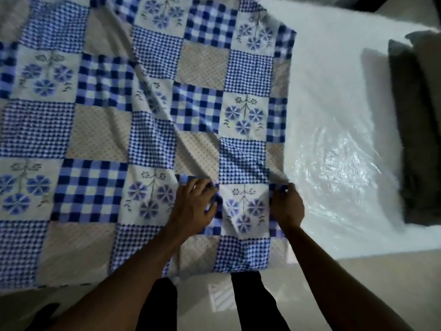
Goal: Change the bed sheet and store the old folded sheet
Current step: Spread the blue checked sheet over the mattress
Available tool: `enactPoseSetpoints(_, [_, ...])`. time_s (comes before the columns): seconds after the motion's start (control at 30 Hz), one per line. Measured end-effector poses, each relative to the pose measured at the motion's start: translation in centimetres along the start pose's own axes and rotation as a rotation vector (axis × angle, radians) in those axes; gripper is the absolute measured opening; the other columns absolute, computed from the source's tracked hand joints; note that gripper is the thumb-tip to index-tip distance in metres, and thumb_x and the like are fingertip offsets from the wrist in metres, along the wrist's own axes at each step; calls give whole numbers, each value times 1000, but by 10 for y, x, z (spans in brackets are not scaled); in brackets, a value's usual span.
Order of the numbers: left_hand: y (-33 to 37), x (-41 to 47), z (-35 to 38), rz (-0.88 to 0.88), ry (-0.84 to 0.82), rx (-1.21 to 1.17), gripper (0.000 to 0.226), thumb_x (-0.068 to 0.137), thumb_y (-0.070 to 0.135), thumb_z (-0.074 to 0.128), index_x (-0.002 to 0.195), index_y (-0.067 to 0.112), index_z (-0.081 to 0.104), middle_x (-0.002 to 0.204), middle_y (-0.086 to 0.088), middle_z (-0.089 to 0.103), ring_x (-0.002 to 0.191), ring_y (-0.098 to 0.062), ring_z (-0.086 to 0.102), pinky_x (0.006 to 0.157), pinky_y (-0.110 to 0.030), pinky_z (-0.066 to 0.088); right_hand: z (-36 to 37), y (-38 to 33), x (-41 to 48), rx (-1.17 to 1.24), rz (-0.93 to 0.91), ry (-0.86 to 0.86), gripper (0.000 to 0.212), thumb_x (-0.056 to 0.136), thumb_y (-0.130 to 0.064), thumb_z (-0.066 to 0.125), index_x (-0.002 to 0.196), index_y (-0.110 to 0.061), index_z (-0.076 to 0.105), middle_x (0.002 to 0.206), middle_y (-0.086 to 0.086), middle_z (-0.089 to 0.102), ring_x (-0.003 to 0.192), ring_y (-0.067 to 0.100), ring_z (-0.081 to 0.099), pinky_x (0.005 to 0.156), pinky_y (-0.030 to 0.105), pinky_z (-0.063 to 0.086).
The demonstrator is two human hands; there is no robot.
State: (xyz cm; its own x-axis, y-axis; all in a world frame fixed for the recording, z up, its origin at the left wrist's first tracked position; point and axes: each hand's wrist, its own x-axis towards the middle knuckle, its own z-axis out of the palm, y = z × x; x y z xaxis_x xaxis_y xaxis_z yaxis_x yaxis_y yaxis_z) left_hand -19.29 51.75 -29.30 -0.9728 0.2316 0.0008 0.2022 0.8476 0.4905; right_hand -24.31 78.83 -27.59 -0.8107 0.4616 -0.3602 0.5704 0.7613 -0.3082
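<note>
A person's left hand and right hand are each pinching a bunched fold of a blue patchwork bed sheet, fingers closed on cloth. The sheet is lying across the plastic-covered mattress, running leftward, its edge hanging over the near side. Grey pillows are sitting right.

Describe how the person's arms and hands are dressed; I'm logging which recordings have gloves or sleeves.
Both forearms are bare: no sleeve reaches into view on either arm. The left hand and the right hand wear no gloves. I see no watch, bracelet or ring, though the picture is dim and somewhat blurred, so a thin ring could go unseen. Below the arms, the legs are in dark trousers.
</note>
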Motion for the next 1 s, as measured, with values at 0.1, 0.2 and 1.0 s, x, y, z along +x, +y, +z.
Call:
enactPoseSetpoints(0.1, [33, 22, 20, -55, -23, -11, 34, 90, 36, 60, 117, 17, 70, 121, -6, 63, 107, -32, 57, 81, -46, 53, -18, 12, 25, 12, -71, -49, 15, 99, -31, 47, 108, -18, 48, 90, 13, 66, 84, 39, 63, 64, 37, 39])
enactPoseSetpoints(0.2, [72, 49, 38, -31, -9, 11, 24, 91, 32, 57, 104, 16, 70, 103, -3, 63, 89, -28, 58, 67, -38, 50, -49, 31, 64, 48, -37, -43, 12, 96, -33, 52, 99, -21, 53, 81, 2, 61, 84, 36, 64, 65, 35, 39])
enactPoseSetpoints(1.0, [-24, 399, 1, -36, 271, -44, 31, 89, 31, 59, 112, 12, 68, 113, -6, 62, 102, -31, 54, 82, -42, 45, -46, -284, 398, 235, -600, -127, 36, 89, -8, 56, 114, -26, 76, 122, 0, 71, 110, 17, 64, 88, 20, 46])
